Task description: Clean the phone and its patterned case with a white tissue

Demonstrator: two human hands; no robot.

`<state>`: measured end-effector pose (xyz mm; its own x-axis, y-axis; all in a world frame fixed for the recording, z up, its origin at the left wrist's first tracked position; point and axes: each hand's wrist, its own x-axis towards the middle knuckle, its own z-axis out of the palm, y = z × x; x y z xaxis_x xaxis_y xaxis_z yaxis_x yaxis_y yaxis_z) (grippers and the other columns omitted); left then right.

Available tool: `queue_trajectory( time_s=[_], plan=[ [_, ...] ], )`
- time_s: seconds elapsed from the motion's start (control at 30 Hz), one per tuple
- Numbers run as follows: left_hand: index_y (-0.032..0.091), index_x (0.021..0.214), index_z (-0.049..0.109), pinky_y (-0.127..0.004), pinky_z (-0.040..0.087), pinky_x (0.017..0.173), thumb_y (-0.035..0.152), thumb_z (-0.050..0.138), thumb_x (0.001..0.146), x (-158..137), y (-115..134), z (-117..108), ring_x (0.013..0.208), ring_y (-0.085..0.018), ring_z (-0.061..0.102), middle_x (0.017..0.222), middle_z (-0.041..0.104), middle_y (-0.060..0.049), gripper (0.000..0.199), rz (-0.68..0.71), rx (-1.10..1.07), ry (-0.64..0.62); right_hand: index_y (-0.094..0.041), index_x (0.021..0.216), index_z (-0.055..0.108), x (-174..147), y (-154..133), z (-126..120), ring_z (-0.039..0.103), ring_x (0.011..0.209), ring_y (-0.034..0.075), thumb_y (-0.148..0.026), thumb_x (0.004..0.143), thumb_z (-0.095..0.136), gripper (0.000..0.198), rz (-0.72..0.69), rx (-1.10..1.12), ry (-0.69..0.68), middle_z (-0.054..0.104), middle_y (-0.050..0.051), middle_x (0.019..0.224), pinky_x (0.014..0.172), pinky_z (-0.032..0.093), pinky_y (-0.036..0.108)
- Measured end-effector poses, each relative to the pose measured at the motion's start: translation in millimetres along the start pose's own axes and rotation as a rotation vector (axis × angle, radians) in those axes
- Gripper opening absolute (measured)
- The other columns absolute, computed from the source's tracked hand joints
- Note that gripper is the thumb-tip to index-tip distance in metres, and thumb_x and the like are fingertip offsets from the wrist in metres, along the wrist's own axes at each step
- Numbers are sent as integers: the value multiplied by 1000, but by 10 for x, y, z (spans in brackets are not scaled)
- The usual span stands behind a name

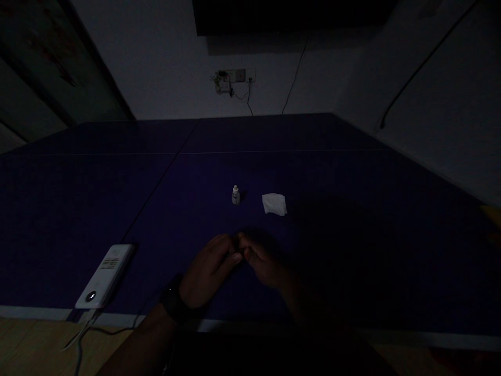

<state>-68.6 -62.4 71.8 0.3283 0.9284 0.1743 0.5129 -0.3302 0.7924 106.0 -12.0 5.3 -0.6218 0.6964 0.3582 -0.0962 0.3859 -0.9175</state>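
Observation:
Near the front of the dark blue table, my left hand (pixel 211 266) and my right hand (pixel 262 261) meet with fingers curled together. Both are closed around something small and dark that I cannot make out in the dim light. A black watch is on my left wrist. Just beyond the hands, a small clear dropper bottle (pixel 235 196) with a white cap stands upright. To its right lies a folded white tissue (pixel 274 203). Neither hand touches the bottle or the tissue.
A white power bank (pixel 105 275) with cables plugged in lies at the table's left front edge. Dark blue sheeting (pixel 188 198) with seams covers the table. Sockets (pixel 235 77) with cords are on the back wall, below a dark screen (pixel 293 15).

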Motion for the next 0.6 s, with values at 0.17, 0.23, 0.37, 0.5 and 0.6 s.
queue_trajectory(
  time_s=[0.17, 0.23, 0.37, 0.5, 0.6],
  plan=[
    [21, 83, 53, -32, 44, 73, 45, 45, 100, -26, -11, 49, 83, -17, 55, 86, 59, -3, 31, -10, -51, 13, -24, 79, 45, 16, 16, -23, 46, 74, 18, -70, 99, 25, 54, 11, -10, -8, 45, 0, 81, 71, 46, 33],
    [21, 84, 53, -32, 44, 73, 45, 45, 100, -29, -13, 57, 83, -17, 55, 86, 60, -3, 30, -21, -56, 21, -24, 77, 44, 24, 23, -15, 45, 72, 17, -72, 98, 25, 56, 17, -11, 16, 45, 0, 80, 69, 46, 32],
    [21, 84, 53, -32, 43, 72, 45, 45, 100, -5, -6, 54, 80, -17, 55, 84, 60, -2, 31, -70, -62, 27, -23, 78, 43, 13, 51, 56, 45, 70, 16, -71, 99, 23, 56, 14, -9, 70, 45, -1, 78, 66, 44, 30],
    [21, 84, 53, -32, 42, 72, 49, 45, 99, 36, 12, 70, 79, -17, 54, 82, 60, -2, 33, -109, -73, 36, -24, 97, 47, -120, 40, 210, 54, 84, 19, -50, 105, 32, 31, -39, -127, 428, 53, 3, 94, 76, 49, 34],
    [20, 85, 52, -32, 42, 71, 49, 45, 99, 55, 35, 95, 78, -17, 54, 82, 59, -2, 33, -143, -42, 79, -24, 113, 51, -275, -16, 350, 57, 104, 24, -34, 100, 47, 17, -139, -387, 609, 54, 9, 111, 87, 51, 41]
  ],
)
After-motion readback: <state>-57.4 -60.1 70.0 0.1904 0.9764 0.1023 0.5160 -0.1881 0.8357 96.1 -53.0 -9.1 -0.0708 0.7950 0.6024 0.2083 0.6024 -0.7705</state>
